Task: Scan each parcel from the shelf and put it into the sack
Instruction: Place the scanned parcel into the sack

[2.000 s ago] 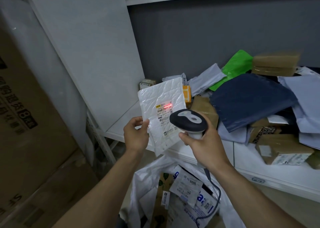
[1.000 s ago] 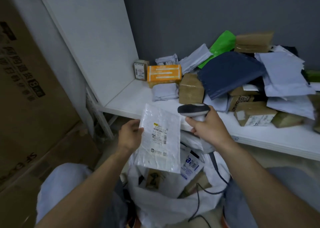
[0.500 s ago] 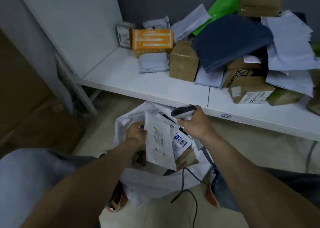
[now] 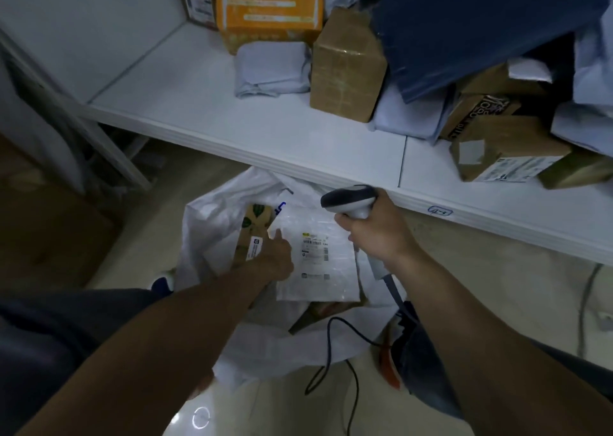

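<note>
Head view: left arm stretched down into sack [image 4: 205, 223], left grip [image 4: 277, 258] at left edge of parcel [image 4: 318, 259], one finger straight; grasping or released, cannot tell. Parcel lies label-up inside sack, below shelf [image 4: 265, 127]. Over sack's far rim, right grip [image 4: 374, 233] clenched round scanner [image 4: 348, 200].

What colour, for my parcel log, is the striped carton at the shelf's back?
The striped cardboard carton is orange with pale bands; best in head view.

White sack [image 4: 212, 223]; white parcel [image 4: 318, 269], black-print label; orange box [image 4: 268, 4]; navy mailer [image 4: 464, 20].
</note>
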